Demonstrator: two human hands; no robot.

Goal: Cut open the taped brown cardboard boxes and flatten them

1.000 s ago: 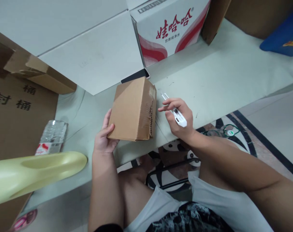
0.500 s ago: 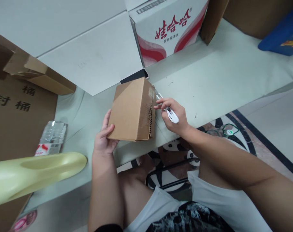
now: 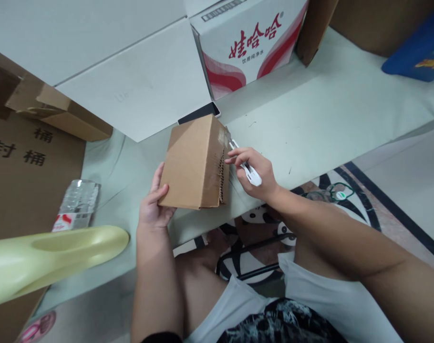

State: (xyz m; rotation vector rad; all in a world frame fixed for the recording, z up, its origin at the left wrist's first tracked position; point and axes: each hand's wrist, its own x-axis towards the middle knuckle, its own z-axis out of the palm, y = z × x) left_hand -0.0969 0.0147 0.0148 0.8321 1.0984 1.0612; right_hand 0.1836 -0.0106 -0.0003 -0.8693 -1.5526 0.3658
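A small brown cardboard box [image 3: 191, 162] stands on the pale table [image 3: 310, 119] near its front edge. My left hand [image 3: 152, 202] grips the box's lower left corner, thumb on the top face. My right hand [image 3: 254, 174] is closed round a white utility knife [image 3: 246, 166], whose tip touches the box's right side at the taped, ragged seam. A dark phone [image 3: 199, 113] lies just behind the box, mostly hidden.
A white and red printed carton [image 3: 249, 43] stands behind. Brown cartons [image 3: 34, 157] lie at left, with a crushed plastic bottle [image 3: 76, 205] and a pale yellow plastic piece [image 3: 52, 259]. A blue item [image 3: 417, 52] sits far right. My knees are under the table edge.
My right hand has moved left with the knife, from a little beside the box until its tip reaches the box's right side. The left hand and the box have stayed put.
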